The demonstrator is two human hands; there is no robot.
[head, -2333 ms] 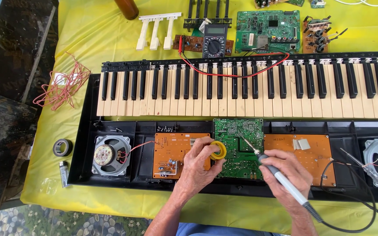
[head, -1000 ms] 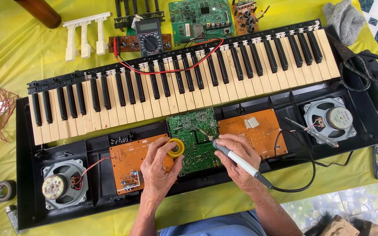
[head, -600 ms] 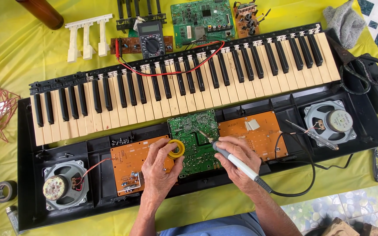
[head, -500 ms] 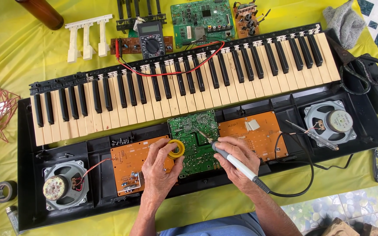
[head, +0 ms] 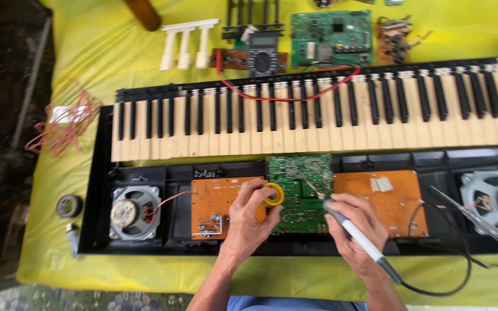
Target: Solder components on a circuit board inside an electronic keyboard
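Yellow cloth (head: 87, 52) covers the bench, glossy and creased, under an opened electronic keyboard (head: 318, 109). Right hand (head: 358, 230) closed around a soldering iron (head: 347, 227), pen-style: grey-white barrel, dark cord trailing off toward the near right edge. Long axis runs diagonally, from the wrist at the near edge up and left, thin metal tip resting on or just above the green circuit board (head: 301, 184) at the middle of the black case. Left hand (head: 249, 216) pinches a small yellow reel (head: 272, 194), probably solder, just left of the tip; whether a strand reaches the joint cannot be told. The two hands sit close, the reel left of the iron tip, the right hand the nearer to the work point. Green board dense with fine tracks; flanked by two orange-brown boards, matte. Round speaker (head: 134, 213) at the case's left end, another at the right. Black and cream keys behind, a red wire (head: 283, 98) lying across them. Far edge: dark multimeter (head: 263, 55), second green board (head: 332, 29), loose white keys (head: 185, 43). Left edge: tangle of red wire (head: 64, 124), dark tape roll (head: 69, 205).
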